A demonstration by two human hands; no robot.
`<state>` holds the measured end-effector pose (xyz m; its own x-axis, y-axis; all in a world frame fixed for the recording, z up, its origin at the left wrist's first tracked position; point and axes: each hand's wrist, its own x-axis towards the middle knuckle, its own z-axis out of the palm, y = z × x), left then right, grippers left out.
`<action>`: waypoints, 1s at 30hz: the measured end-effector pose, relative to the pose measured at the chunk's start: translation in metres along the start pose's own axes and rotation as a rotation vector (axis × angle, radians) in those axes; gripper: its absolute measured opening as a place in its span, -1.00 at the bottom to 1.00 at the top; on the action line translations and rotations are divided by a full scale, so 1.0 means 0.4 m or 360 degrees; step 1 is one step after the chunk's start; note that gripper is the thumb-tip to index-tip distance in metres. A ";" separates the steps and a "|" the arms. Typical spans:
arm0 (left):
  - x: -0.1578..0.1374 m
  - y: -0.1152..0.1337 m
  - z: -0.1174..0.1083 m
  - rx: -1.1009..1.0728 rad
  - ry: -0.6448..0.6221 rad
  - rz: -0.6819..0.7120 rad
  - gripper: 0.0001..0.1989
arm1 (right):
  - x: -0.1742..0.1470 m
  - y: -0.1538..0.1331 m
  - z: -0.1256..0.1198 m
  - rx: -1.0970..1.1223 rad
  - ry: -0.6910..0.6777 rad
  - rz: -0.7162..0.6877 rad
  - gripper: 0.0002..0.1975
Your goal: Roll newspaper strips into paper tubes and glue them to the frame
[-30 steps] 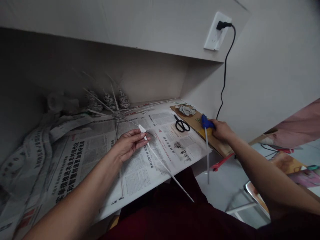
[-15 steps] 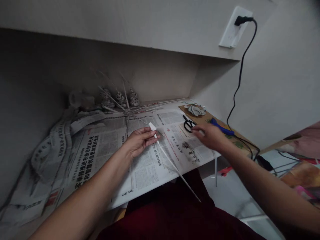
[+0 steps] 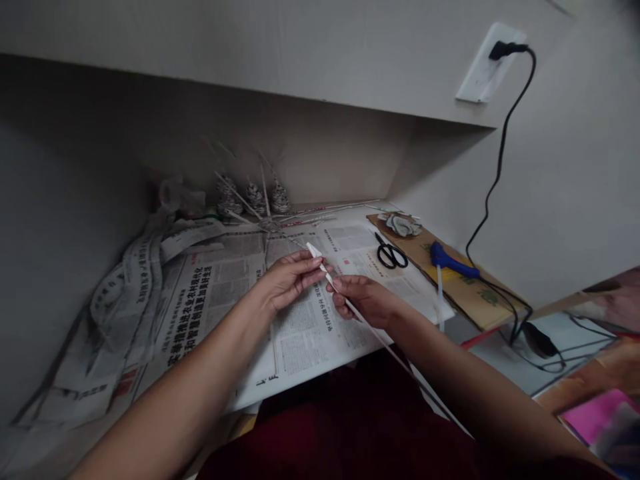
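Observation:
A thin white rolled-paper stick [image 3: 387, 347] slants from the middle of the table down past its front edge. My left hand [image 3: 293, 280] pinches it close to its wider, flattened upper end. Just below, my right hand [image 3: 361, 299] has its fingers closed around the same stick. The two hands nearly meet above the printed newspaper [image 3: 300, 343]. Beyond them, sticks radiate from a small woven centre [image 3: 270, 225]. Black-handled scissors [image 3: 393, 256] lie to the right, apart from both hands.
A blue glue gun [image 3: 453, 261] rests on a cardboard sheet [image 3: 483, 305] beside a crumpled paper flower [image 3: 401, 225]. Its black cord [image 3: 493, 193] seems to run towards the wall outlet [image 3: 490, 67]. Cone-shaped paper pieces [image 3: 280, 199] stand at the back; newspaper strips [image 3: 135, 273] pile up left.
My right hand has come left from beside the scissors and closed on the paper stick. My left hand keeps its pinch. The view has shifted slightly.

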<state>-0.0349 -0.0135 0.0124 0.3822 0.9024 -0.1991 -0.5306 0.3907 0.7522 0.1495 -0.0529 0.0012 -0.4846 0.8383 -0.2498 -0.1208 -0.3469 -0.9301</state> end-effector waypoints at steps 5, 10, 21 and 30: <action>0.004 -0.006 -0.004 0.0003 -0.0010 -0.0001 -0.88 | -0.006 0.012 0.014 -0.0236 0.0134 -0.0134 -0.70; 0.011 -0.006 -0.011 -0.0017 0.0001 0.0039 -0.86 | -0.005 0.022 0.031 -0.1157 0.0539 -0.0578 -0.74; 0.010 -0.006 -0.014 0.0020 0.0025 0.0039 -0.89 | 0.002 0.005 0.020 -0.0157 -0.0075 -0.0039 -0.66; 0.019 -0.009 -0.022 0.0011 0.0067 0.0062 -0.89 | -0.004 0.011 0.035 -0.1395 0.0603 -0.0653 -0.74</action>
<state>-0.0366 -0.0066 0.0027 0.3293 0.9237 -0.1958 -0.5392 0.3542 0.7641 0.1376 -0.0617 0.0014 -0.2264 0.9527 0.2026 0.5310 0.2951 -0.7943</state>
